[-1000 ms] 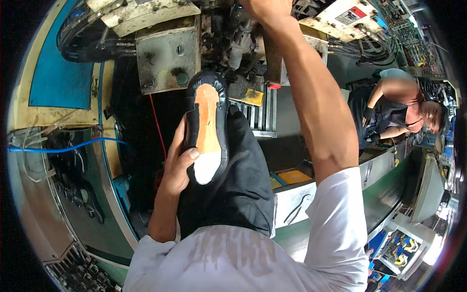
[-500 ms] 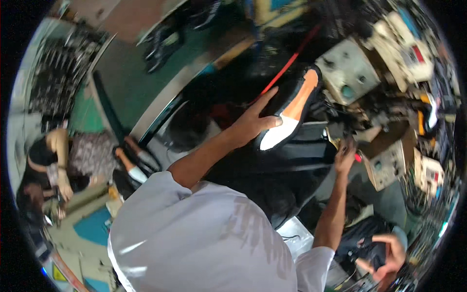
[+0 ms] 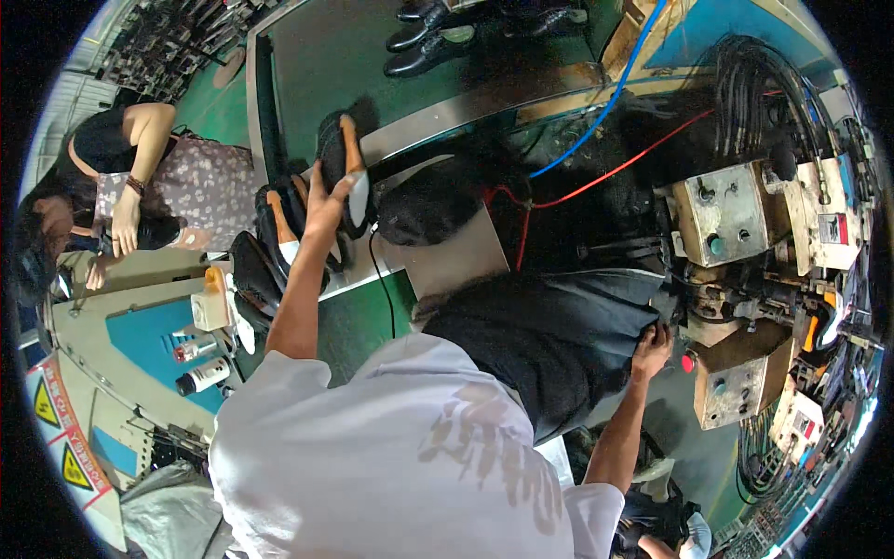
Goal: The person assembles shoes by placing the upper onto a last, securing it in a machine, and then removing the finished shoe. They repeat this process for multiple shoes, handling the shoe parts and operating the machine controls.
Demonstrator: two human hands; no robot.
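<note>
My left hand [image 3: 326,207] is closed around the side of a black shoe [image 3: 353,156], its thumb by the white part of the sole. The shoe's underside faces up, orange toward the toe end and white at the other. It is held over the metal edge of the green-topped bench, beside another black shoe [image 3: 282,224] with the same orange and white sole. More dark shoes [image 3: 254,278] lie close by. My right hand [image 3: 655,348] rests at the knee of my dark trousers, fingers bent over the cloth, with no object visible in it.
Machine control boxes [image 3: 722,216] with knobs stand at the right, near a red button [image 3: 688,362]. A blue hose [image 3: 603,116] and red hose [image 3: 633,177] cross ahead. Black shoes [image 3: 430,51] stand on the green bench [image 3: 354,65]. A co-worker [image 3: 130,186] sits at the left.
My left hand has carried the shoe from in front of me over to the left bench edge. My right hand has come back from the machine to my knee. The view has turned.
</note>
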